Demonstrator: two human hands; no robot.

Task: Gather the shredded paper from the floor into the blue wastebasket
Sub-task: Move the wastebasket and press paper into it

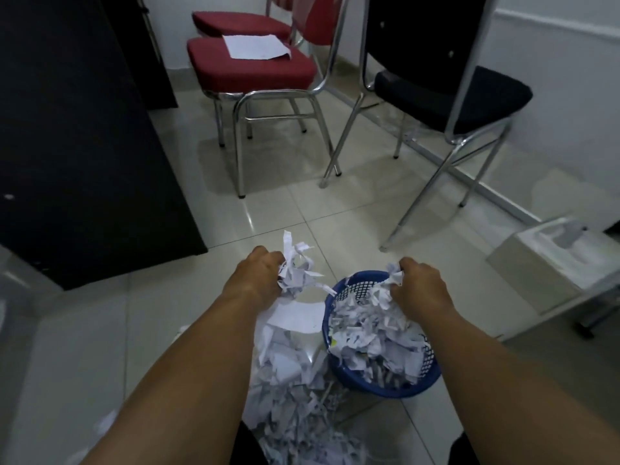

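Observation:
The blue wastebasket (352, 285) stands on the tiled floor at lower centre-right, heaped with white shredded paper. A pile of shredded paper (295, 391) lies on the floor just left of it, reaching down to the bottom edge. My left hand (258, 275) is closed on a bunch of paper strips, held above the floor to the left of the basket. My right hand (419, 286) grips another clump of shreds over the basket's far rim.
Two red chairs (251, 67) stand at the back, one with a white sheet (256, 47) on its seat. A black chair (449, 92) is at the right. A dark cabinet (77, 146) fills the left. A pale box (550, 260) sits at the right edge.

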